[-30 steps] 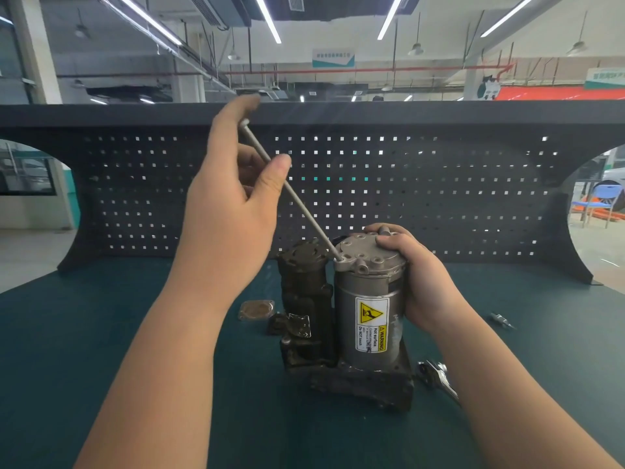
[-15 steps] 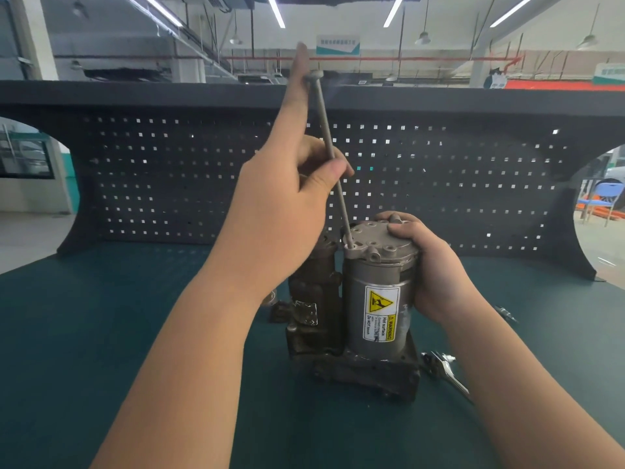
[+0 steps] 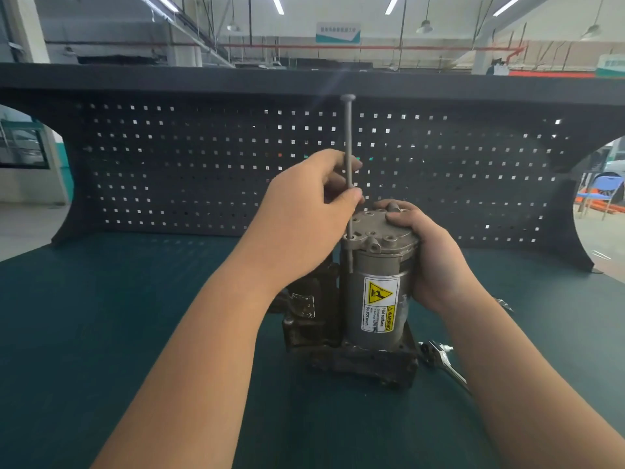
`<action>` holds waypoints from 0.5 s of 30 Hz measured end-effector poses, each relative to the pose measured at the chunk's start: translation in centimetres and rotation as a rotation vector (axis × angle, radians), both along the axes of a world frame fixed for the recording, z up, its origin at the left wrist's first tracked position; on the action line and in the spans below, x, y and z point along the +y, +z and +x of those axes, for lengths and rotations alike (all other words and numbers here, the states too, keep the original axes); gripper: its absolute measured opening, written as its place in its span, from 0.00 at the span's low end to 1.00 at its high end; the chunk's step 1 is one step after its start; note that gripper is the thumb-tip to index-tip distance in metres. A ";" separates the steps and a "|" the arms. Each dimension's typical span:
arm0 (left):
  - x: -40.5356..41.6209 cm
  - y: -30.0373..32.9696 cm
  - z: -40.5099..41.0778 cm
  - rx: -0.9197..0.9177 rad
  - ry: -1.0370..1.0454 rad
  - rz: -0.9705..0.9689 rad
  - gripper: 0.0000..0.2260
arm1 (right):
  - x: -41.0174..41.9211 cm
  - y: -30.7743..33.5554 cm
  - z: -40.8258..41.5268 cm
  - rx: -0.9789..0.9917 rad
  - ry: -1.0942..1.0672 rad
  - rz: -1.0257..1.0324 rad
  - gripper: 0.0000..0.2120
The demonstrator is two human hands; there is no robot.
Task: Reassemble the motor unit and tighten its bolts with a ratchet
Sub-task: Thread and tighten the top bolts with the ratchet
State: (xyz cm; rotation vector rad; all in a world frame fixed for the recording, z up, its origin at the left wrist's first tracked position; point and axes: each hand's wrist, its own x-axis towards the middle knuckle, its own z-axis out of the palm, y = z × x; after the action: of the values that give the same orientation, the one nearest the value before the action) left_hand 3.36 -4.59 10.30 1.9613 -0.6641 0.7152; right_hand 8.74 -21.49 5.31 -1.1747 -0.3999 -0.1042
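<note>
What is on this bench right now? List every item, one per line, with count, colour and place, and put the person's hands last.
motor unit: one, silver-grey cylinder with a yellow warning label on a dark base, upright at bench centre.
long bolt: one, grey, upright, lower end through a hole in the motor unit's top cap.
ratchet: one, shiny metal, lying on the mat right of the base, partly hidden by the right forearm.
small metal part: one, silver, on the mat far right; too small to identify.
mat: one, dark green, covering the bench.
pegboard: one, black, behind the bench.
left hand: pinches the bolt's shaft.
right hand: grips the cap's right side.
</note>
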 end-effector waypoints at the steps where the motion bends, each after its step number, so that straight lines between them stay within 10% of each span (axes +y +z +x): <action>1: 0.1 0.0 0.0 0.008 0.001 -0.001 0.10 | 0.0 0.0 0.0 0.005 -0.004 0.002 0.08; 15: 0.5 0.1 -0.3 0.062 0.001 0.074 0.13 | 0.1 0.1 -0.1 -0.001 -0.001 -0.008 0.15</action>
State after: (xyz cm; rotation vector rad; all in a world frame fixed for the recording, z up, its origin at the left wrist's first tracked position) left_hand 3.06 -4.12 10.37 2.0433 -0.6601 0.6354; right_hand 8.60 -21.38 5.39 -1.1826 -0.4005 -0.1039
